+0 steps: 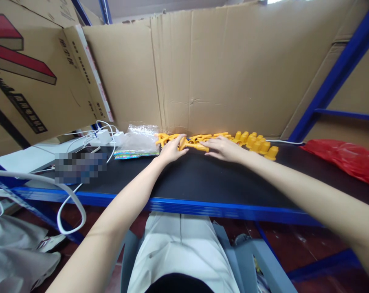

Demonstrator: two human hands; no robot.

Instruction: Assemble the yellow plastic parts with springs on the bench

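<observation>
At the back of the black shelf, my left hand [171,150] is closed on one end of a yellow forked plastic piece [199,146], thumb and forefinger on either side. My right hand [223,148] lies at the other end of that piece, palm down with its fingers stretched out and apart; their tips are close to it or touching. Behind both hands runs a row of similar yellow plastic pieces [164,138], partly covered by my fingers. Small dark round spots show among them. Several yellow cup-shaped pieces [258,143] stand to the right of my right hand.
A clear plastic bag [140,140] lies on a colourful printed packet [132,154] left of my hands. White chargers and cables [103,137] sit farther left. A red plastic bag [343,158] lies at the right. Cardboard [221,69] walls the back; a blue edge [196,206] runs along the front.
</observation>
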